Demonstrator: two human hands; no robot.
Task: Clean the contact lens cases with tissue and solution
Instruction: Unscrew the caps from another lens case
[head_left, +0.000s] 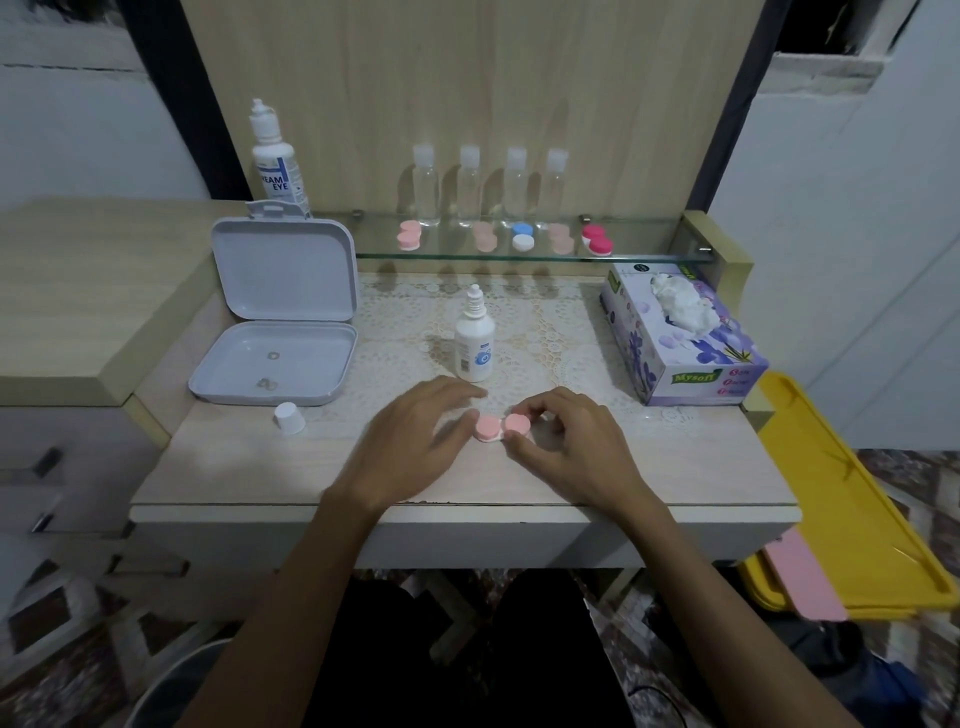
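Head view: a pink contact lens case (502, 427) lies on the table (249, 467), near its front edge. The right hand (566, 441) pinches its right cap between thumb and fingers; the left hand (421, 428), fingers loosely spread, touches its left end. A small solution bottle (474, 343) stands just behind.

Far to my left, the tall solution bottle (277, 165) reads "EAM EYE". On my right, the tissue box (680, 338) says "Mysoft"; its smaller print is unreadable.
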